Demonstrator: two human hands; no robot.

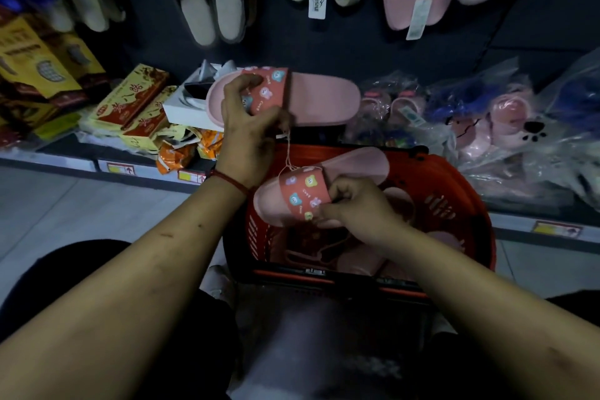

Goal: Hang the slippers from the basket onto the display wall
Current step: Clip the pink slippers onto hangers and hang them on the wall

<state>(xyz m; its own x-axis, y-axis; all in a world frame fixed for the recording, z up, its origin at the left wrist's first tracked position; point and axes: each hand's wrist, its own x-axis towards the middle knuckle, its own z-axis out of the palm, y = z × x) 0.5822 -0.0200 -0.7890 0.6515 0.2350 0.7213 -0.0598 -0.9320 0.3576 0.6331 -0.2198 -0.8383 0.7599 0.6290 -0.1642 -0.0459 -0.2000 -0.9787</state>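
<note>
While a string joins them, both hands (pixel 250 127) grip pink slippers (pixel 321 97).

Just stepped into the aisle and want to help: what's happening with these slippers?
A person crouched at the display wall holds one pink slipper in each hand. The left hand grips the upper slipper by its printed strap; the right hand grips the lower slipper over the red basket. A thin string joins the pair. More pink slippers and a hanger lie in the basket; this pair is not hung yet.
</note>
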